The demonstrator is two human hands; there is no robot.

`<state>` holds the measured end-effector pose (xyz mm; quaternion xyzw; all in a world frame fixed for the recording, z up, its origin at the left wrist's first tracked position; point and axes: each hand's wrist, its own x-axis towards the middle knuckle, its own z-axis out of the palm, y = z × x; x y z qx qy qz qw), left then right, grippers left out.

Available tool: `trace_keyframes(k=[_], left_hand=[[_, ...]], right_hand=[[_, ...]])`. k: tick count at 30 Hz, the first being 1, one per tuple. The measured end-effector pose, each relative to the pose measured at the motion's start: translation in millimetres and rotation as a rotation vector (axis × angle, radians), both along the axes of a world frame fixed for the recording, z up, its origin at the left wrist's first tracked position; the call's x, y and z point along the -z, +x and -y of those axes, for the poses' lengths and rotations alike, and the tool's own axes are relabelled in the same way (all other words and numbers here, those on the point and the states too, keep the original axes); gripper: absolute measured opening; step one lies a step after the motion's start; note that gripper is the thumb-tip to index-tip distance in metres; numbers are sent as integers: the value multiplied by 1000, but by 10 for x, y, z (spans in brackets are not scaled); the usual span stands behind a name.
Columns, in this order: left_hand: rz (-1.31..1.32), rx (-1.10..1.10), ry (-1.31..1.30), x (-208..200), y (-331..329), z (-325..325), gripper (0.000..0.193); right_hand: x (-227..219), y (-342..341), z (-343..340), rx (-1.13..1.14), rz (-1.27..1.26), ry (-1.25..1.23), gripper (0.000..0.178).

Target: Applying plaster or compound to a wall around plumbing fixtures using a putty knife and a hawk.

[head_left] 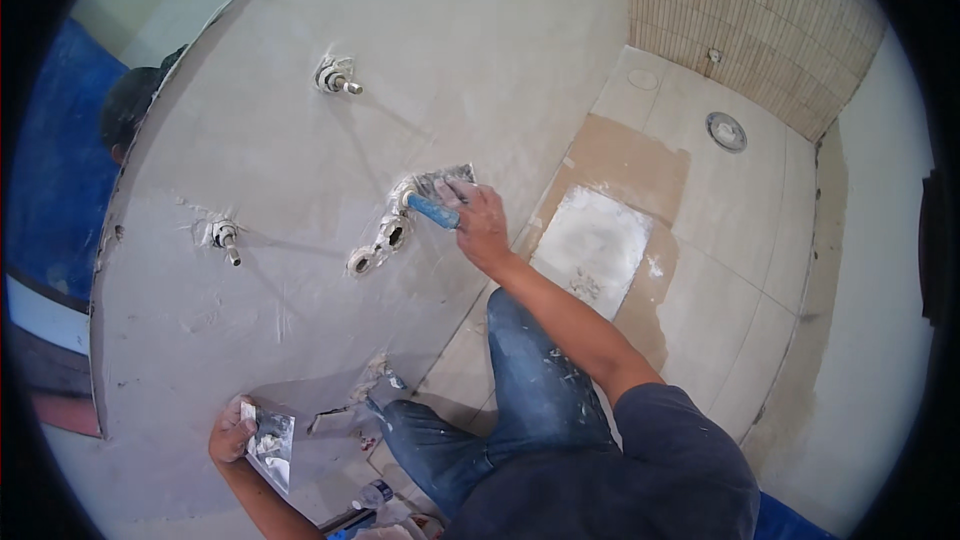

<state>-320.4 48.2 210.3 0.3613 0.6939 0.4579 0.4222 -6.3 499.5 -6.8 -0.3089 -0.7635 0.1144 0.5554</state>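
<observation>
My right hand [482, 225] grips a putty knife with a blue handle [432, 210], its fingers spread over the back of the metal blade [462, 174]. The blade lies flat on the grey plastered wall [480, 60], beside a row of round pipe openings [396, 233] ringed with pale plaster. At the lower left, my left hand [232, 434] holds a flat metal plate [276, 460] by its edge, with a lump of plaster [268, 442] on it. Two pipe stubs, an upper one [338, 78] and a lower one [225, 237], stick out of the wall to the left.
On the tiled floor [735, 230] lie a brown sheet [625, 155] and a white plaster-covered board [590, 240]. A round drain [726, 132] sits farther back. A plastic bottle [374, 493] lies near my knee. Beyond the wall's left edge, a person's head [128, 105] shows.
</observation>
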Motion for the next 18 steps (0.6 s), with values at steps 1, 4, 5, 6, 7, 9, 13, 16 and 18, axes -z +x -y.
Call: trace_keyframes(k=[1, 4, 5, 6, 7, 9, 13, 16, 18], left_hand=[[0, -12, 1, 14, -18, 27, 43], [-35, -6, 18, -6, 49, -33, 43], [-39, -11, 14, -8, 30, 8, 43], [6, -9, 13, 8, -17, 43, 39], [53, -4, 13, 27, -48, 54, 36], [47, 13, 6, 27, -63, 27, 36], [67, 3, 15, 39, -31, 19, 37], [54, -12, 28, 37, 7, 22, 34], [77, 7, 25, 21, -11, 36, 33]], right_hand=[[33, 74, -45, -4, 1, 0, 73], [-160, 286, -241, 41, -49, -103, 73], [-370, 330, -304, 50, -85, -25, 72], [-519, 361, -393, 62, -121, 55, 71], [-577, 372, -526, 64, -121, 53, 71], [-684, 361, -801, 92, -3, 334, 65], [-818, 337, -1061, 145, 44, 576, 59], [-865, 254, -1115, 139, 67, 673, 54], [-848, 147, -1111, 97, 27, 629, 56]])
